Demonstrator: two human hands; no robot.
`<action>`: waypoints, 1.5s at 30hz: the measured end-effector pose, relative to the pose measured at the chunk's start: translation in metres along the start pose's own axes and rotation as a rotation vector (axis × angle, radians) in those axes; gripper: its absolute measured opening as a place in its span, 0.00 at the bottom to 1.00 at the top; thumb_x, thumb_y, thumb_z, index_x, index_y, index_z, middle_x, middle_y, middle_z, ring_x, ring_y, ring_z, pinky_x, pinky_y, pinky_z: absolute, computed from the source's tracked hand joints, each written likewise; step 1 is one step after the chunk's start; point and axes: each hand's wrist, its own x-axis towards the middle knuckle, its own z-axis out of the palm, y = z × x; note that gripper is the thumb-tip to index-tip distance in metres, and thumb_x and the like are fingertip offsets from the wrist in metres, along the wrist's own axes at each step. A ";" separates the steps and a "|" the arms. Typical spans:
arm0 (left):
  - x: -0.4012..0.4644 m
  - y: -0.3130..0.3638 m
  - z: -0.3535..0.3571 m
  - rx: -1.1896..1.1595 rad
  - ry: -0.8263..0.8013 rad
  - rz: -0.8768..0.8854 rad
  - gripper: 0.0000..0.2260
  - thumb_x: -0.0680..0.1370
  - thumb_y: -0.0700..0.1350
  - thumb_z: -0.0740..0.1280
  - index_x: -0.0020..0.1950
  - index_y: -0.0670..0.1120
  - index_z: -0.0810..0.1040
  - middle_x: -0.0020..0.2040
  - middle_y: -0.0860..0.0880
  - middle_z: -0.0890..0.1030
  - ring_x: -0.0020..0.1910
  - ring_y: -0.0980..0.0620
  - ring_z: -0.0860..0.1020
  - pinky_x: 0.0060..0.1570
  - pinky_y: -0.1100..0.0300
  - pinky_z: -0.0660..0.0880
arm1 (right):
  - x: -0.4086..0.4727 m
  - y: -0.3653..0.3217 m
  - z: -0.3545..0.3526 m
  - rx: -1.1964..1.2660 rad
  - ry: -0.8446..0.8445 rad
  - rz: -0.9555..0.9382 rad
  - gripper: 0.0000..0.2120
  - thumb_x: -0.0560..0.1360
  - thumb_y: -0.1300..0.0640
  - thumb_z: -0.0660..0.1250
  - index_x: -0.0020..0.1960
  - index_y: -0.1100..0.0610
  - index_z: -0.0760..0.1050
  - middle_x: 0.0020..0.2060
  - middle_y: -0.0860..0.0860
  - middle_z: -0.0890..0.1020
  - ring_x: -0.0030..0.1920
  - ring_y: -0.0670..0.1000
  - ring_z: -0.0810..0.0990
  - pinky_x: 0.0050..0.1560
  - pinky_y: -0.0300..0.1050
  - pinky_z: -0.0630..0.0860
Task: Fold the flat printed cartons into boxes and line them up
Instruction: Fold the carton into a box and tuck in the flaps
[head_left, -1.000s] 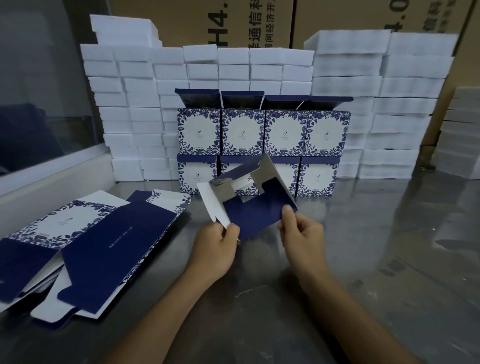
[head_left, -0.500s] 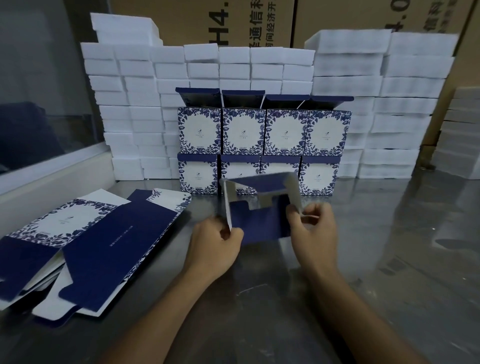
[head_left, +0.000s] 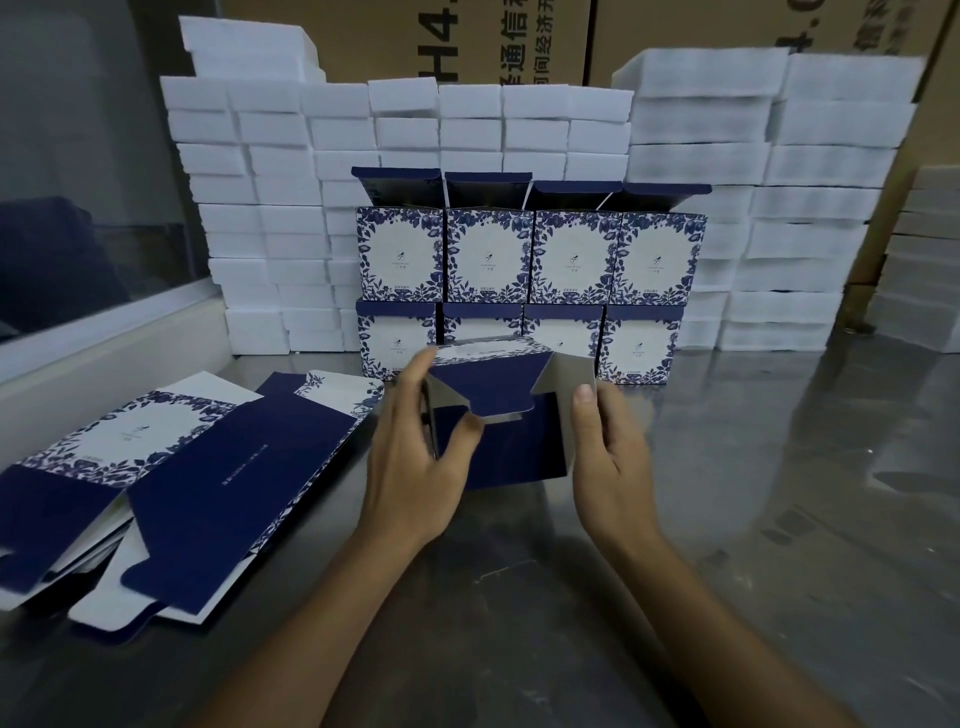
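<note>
A half-formed blue and white carton stands on the metal table between my hands, its navy flap folded inward across the open end and a grey inner flap up on the right. My left hand grips its left side, thumb pressed on the navy flap. My right hand holds the right wall and grey flap. Behind it, folded floral boxes stand in two stacked rows, the upper row with lids open. A pile of flat cartons lies to the left.
Stacks of white foam blocks form a wall behind the boxes, with taller foam stacks on the right. Brown shipping cartons stand at the back. A glass partition with a white ledge runs along the left.
The carton has gone from a tilted, flat-ish sheet held up to an opened box shape set lower on the table. Both hands moved apart onto its sides and a navy flap is folded in.
</note>
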 end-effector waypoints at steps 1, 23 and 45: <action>0.001 0.000 0.000 0.005 0.010 0.001 0.24 0.73 0.62 0.63 0.68 0.63 0.65 0.65 0.56 0.73 0.63 0.57 0.73 0.58 0.57 0.72 | 0.000 0.001 0.000 0.011 -0.014 0.024 0.13 0.82 0.43 0.54 0.43 0.43 0.72 0.37 0.40 0.77 0.38 0.40 0.74 0.40 0.36 0.71; -0.001 0.006 0.006 0.011 0.084 -0.008 0.20 0.74 0.67 0.60 0.48 0.50 0.72 0.48 0.52 0.76 0.48 0.60 0.74 0.45 0.65 0.70 | 0.003 0.007 -0.006 -0.304 0.086 0.031 0.06 0.77 0.57 0.73 0.43 0.58 0.79 0.39 0.47 0.82 0.39 0.42 0.80 0.43 0.45 0.78; 0.000 0.007 0.004 0.033 0.126 -0.062 0.21 0.72 0.71 0.59 0.46 0.53 0.71 0.47 0.53 0.77 0.47 0.54 0.76 0.43 0.57 0.73 | 0.007 0.026 -0.010 -0.394 -0.058 0.263 0.05 0.75 0.56 0.76 0.42 0.58 0.84 0.35 0.49 0.85 0.37 0.48 0.83 0.43 0.47 0.82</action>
